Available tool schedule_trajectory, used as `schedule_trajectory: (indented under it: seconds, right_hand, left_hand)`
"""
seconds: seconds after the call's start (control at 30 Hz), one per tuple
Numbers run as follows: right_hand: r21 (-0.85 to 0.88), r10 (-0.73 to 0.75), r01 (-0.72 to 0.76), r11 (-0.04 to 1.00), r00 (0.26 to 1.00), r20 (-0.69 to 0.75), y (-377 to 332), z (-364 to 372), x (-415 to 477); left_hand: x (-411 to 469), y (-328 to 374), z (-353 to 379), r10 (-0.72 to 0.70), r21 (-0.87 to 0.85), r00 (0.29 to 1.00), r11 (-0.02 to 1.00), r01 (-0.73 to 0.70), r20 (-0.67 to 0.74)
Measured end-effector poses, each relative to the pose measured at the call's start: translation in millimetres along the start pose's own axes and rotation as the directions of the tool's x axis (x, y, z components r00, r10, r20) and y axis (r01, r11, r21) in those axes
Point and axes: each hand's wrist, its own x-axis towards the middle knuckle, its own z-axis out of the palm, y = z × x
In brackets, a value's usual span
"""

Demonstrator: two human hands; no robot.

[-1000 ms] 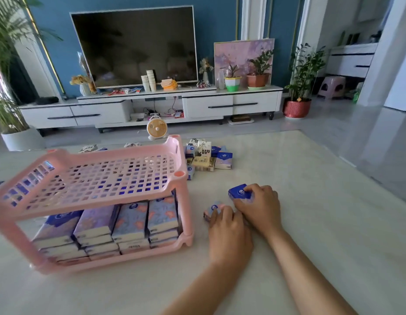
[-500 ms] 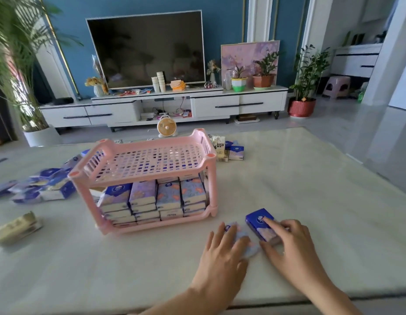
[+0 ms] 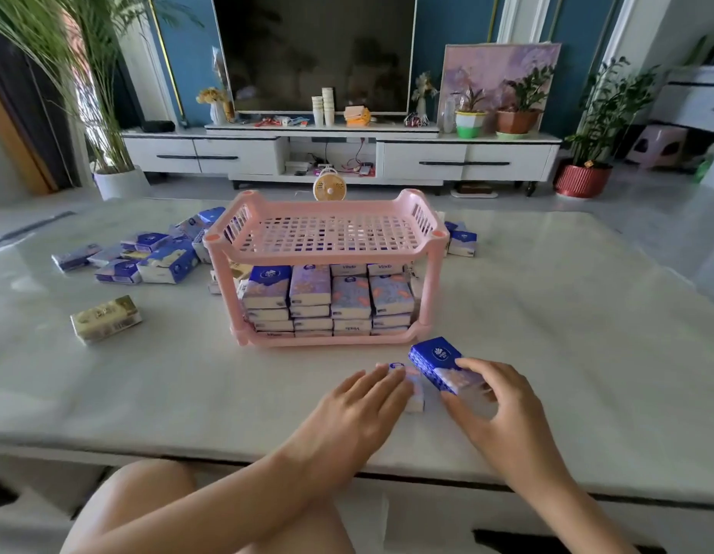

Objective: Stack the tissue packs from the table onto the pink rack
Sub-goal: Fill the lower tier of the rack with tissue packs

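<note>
Where the bench [image 3: 547, 333] runs nearest to me, both hands sit just in front of the rack [image 3: 319, 255]. I see the right hand [image 3: 507, 413] grasping a blue pack [image 3: 439, 359]. Its fingers [image 3: 477, 365] curl over the near end and the thumb sits against the near side. The pack is tilted, with its far end pointing toward the rack's front right foot and apart from it.

Just to its left, the left hand [image 3: 355, 405] lies flat, with straight, released fingers [image 3: 381, 377] resting on a pale pack [image 3: 415, 397]. That pack lies on the bench beside the blue one, and I cannot tell whether the two touch.

The rack stands upright mid-bench, its lower shelf filled with stacked packs [image 3: 327, 297] in four columns. Loose packs [image 3: 155, 253] are heaped on the bench to the rack's left. A yellow pack [image 3: 105, 317] lies apart from them, nearer me. A few more packs [image 3: 461, 241] sit behind the rack's right side.
</note>
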Motion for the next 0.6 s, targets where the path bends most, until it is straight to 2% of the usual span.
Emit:
schedule_trajectory:
  seconds: [0.13, 0.27, 0.33, 0.43, 0.6]
  right_hand:
    - [0.148, 0.006, -0.002, 0.989, 1.0, -0.026, -19.9, 4.8, 4.6]
    - [0.204, -0.027, 0.05, 0.978, 0.993, -0.116, -43.7, 14.0, 17.3]
    - [0.177, -0.033, 0.073, 0.981, 0.975, -0.218, -49.5, 25.4, 23.0]
    - [0.07, -0.069, 0.098, 0.993, 0.94, -0.333, -52.3, 47.4, 29.0]
    - [-0.09, -0.094, 0.063, 0.994, 0.918, -0.386, -55.9, 72.7, 41.0]
  left_hand:
    - [-9.4, -13.7, -23.4, -0.033, -0.034, 0.997, 0.999, 0.031, -0.074]
    - [-3.9, -29.8, -33.1, -0.1, 0.067, 0.976, 0.991, 0.115, -0.194]
    - [3.9, -39.9, -27.3, -0.142, 0.111, 0.966, 0.979, 0.169, -0.216]
    - [18.2, -52.5, -16.9, -0.179, 0.196, 0.969, 0.958, 0.211, -0.168]
    - [37.1, -63.5, -6.0, -0.238, 0.38, 0.961, 0.884, 0.274, -0.14]
